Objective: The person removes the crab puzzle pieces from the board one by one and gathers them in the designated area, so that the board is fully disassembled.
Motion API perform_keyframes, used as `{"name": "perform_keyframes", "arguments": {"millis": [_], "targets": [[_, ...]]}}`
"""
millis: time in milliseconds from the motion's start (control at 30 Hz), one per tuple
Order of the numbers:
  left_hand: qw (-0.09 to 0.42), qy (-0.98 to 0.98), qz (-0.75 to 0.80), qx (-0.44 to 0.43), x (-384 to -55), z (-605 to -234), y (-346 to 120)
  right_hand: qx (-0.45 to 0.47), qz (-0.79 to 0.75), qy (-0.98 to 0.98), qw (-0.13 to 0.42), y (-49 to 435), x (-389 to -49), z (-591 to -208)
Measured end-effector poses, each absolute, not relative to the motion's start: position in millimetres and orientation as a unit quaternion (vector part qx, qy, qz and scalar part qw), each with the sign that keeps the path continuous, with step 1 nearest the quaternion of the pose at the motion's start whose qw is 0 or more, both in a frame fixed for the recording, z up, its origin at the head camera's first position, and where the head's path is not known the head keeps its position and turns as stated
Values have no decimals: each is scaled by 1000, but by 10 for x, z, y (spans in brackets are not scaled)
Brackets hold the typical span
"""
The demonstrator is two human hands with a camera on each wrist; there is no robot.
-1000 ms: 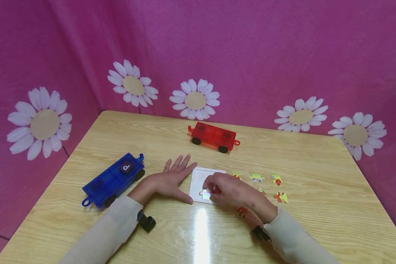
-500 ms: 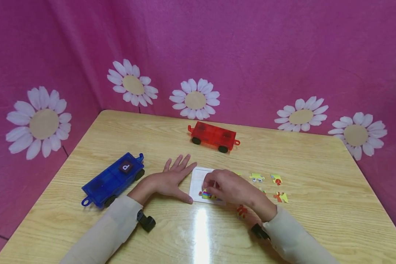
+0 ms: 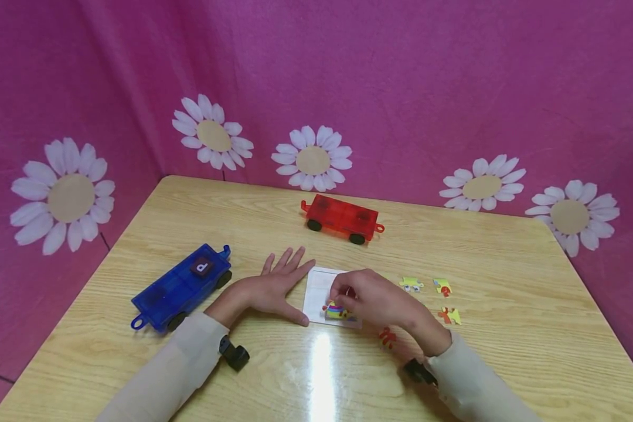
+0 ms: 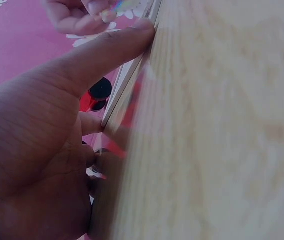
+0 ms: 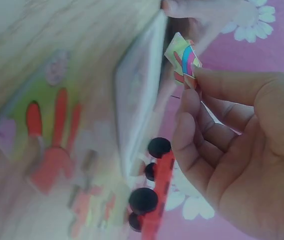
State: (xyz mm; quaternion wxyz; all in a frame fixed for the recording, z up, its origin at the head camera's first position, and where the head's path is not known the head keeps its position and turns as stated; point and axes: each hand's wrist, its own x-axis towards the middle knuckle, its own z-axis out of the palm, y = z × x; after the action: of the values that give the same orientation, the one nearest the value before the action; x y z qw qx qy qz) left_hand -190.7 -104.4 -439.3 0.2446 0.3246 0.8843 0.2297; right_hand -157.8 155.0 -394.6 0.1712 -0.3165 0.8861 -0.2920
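Spread on the table, my left hand [image 3: 274, 293] has straight fingers, its thumb and index finger touching the left edge of a white puzzle tray [image 3: 315, 293]. My right hand [image 3: 385, 302] pinches a puzzle piece [image 3: 339, 311] over the tray's near part. In the right wrist view, thumb and fingertips hold this rainbow-striped piece [image 5: 183, 54] tilted, apart from the tray [image 5: 139, 95]. A red-and-green puzzle piece [image 5: 57, 155] lies nearest that camera. The right hand covers the tray's right side in the head view.
Loose yellow-and-red puzzle pieces [image 3: 443, 287] lie right of the tray, and a red one [image 3: 387, 338] is near my right wrist. A blue toy wagon [image 3: 181, 287] bearing a dark letter tile stands at left; a red toy wagon [image 3: 343, 217] stands behind the tray.
My right hand has shifted slightly right with the puzzle piece, which has tilted so its coloured picture shows instead of glare. The left hand and both wagons stay in place.
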Motion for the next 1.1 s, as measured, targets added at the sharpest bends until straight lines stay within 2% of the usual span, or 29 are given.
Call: {"name": "perform_keyframes", "arguments": {"millis": [200, 567, 1100], "targets": [[245, 886, 226, 323, -1908, -4393, -1030, -319, -299, 882, 177, 1750, -1495, -3842], [249, 885, 229, 320, -1908, -4387, -1020, -295, -292, 890, 186, 2392, -1357, -3799], [248, 886, 228, 319, -1912, -4390, -1024, -258, -334, 865, 273, 2913, -1163, -3977]]}}
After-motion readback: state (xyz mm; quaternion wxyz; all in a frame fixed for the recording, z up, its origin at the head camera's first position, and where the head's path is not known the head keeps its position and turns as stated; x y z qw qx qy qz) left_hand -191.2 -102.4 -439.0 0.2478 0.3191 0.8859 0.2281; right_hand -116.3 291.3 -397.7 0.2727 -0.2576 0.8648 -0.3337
